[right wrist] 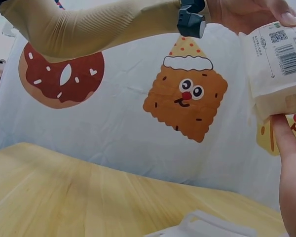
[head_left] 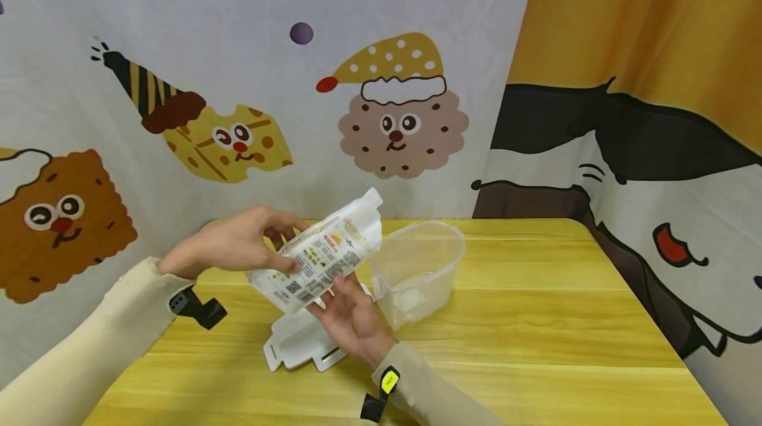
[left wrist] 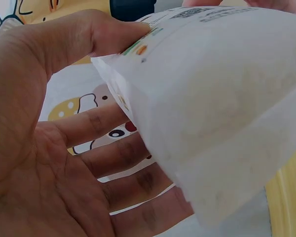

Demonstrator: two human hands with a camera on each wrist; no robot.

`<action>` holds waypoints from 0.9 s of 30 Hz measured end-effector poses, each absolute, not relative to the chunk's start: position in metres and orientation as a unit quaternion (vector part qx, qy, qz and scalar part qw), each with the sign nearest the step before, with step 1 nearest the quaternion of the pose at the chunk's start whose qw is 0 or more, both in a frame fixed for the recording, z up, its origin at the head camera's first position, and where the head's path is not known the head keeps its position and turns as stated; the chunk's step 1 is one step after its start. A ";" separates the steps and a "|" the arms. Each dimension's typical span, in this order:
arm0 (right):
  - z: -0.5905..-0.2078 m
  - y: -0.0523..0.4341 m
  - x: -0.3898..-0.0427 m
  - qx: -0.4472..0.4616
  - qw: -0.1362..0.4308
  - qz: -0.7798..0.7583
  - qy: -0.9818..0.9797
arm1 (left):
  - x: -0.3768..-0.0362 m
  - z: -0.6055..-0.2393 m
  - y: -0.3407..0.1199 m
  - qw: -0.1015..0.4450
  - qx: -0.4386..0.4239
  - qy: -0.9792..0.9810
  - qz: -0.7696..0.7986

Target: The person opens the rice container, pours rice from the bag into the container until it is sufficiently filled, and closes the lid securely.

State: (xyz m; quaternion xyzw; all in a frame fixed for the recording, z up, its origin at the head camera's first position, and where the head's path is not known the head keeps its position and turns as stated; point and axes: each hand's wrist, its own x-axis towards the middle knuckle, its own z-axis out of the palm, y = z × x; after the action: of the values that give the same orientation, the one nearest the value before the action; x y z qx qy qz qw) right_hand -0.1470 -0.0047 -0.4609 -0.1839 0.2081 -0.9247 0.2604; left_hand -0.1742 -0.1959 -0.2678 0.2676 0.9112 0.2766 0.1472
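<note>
A white printed pouch (head_left: 330, 247) is held tilted above the yellow table (head_left: 536, 320), its upper end pointing at a clear plastic container (head_left: 425, 260). My left hand (head_left: 262, 247) pinches the pouch's lower end, thumb on the printed face and fingers behind. In the left wrist view the thumb (left wrist: 113, 34) presses the pouch (left wrist: 217, 108) while the other fingers (left wrist: 113, 163) lie straight beneath it. My right hand (head_left: 345, 300) is palm up under the pouch, its straight fingers touching the underside. The right wrist view shows a fingertip (right wrist: 286, 138) against the pouch (right wrist: 278, 64).
A white lid (head_left: 294, 343) lies flat on the table below my hands, its edge also showing in the right wrist view (right wrist: 212, 227). The container stands empty and open just right of the pouch. Cartoon-print curtains (head_left: 178, 82) hang close behind and to the right.
</note>
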 end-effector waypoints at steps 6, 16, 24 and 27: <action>-0.463 -0.004 -0.147 -0.190 0.256 -0.925 0.206 | -0.177 -0.266 -0.191 0.145 0.274 0.912 0.268; -0.463 -0.002 -0.149 -0.193 0.253 -0.931 0.181 | -0.182 -0.262 -0.181 0.162 0.262 0.910 0.279; -0.464 -0.001 -0.149 -0.188 0.258 -0.930 0.180 | -0.182 -0.259 -0.177 0.177 0.245 0.912 0.279; -0.464 -0.001 -0.149 -0.189 0.257 -0.931 0.178 | -0.182 -0.257 -0.175 0.183 0.240 0.912 0.279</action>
State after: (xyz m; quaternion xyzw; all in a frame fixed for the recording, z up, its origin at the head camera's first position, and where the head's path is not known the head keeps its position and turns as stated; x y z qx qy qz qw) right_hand -0.1489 -0.0006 -0.4643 -0.1893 0.1783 -0.9309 0.2566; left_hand -0.1820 -0.1751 -0.2572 0.2400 0.9116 0.2789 0.1834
